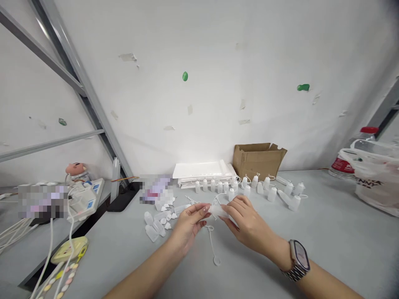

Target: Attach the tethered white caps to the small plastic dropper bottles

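Bottle (219,211), just in front of the bottle row (249,185): your left hand (188,224) and right hand (246,222) pinch it together. Its dangling cord (212,245) could snag and topple that row.

Both forearms are bare, with no sleeves in view. The left hand (188,226) wears nothing: no ring, no band, no glove. Its nails are long, neatly shaped and coated in a pale glossy polish. The right hand (246,224) is also ungloved and ringless. On the right wrist sits a watch (299,256) with a rounded rectangular case, a dark glassy face catching a pinkish glint, and a silver-toned metal link bracelet wrapped around the wrist
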Demonstrator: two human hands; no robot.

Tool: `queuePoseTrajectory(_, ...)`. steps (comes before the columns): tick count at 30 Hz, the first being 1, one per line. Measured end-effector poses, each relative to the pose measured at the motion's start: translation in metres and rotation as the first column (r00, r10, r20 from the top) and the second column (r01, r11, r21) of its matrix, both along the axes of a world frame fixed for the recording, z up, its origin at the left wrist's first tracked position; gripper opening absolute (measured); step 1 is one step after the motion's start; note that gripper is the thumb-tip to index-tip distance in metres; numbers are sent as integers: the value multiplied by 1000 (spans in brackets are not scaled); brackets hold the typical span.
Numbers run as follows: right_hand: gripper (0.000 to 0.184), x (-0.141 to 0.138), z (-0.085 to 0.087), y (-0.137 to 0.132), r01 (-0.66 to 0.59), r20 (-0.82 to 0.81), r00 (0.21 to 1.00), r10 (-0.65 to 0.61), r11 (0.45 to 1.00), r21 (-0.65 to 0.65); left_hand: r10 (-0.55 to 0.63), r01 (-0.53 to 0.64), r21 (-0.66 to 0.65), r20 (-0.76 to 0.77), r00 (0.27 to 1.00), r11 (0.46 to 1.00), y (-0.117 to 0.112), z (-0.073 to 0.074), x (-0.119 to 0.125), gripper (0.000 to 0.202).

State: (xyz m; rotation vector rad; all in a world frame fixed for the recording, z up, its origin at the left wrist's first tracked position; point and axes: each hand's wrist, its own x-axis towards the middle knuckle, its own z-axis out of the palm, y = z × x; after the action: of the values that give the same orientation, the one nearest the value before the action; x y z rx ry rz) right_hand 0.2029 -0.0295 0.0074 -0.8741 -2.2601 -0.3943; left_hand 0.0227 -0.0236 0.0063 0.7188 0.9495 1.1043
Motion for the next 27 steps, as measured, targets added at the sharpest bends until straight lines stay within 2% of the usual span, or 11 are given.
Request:
queuePoseTrajectory(7,14,-3,-2,1,47,-7,999,-47,997,65,-37,62,-161,159,987,985,8,-4,-1,14)
queuePoseTrajectory(10,15,-3,-1,3,93,-40,995,-91,993,71,-67,94,-172,153,986,981,17,0,0,16)
queuePoseTrajectory(13,15,-3,-2,4,129,-68,990,-125,989,69,-70,79,-97,95,993,992,24,2,4,19)
queuePoseTrajectory(16,14,-4,-4,3,137,-84,988,-132,989,60,-15,14,31,36,999,999,25,0,5,21)
queuePoseTrajectory(22,12,-11,-7,-2,98,-132,987,-95,995,16,108,-85,235,-87,990,968,13,-2,3,27)
queuePoseTrajectory(24,11,-13,-8,-4,87,-168,982,-87,996,-5,127,-98,263,-94,987,960,11,-2,2,24)
queuePoseTrajectory(27,11,-15,-10,-7,72,-224,971,-79,997,-41,93,-76,230,-67,993,970,11,-1,2,23)
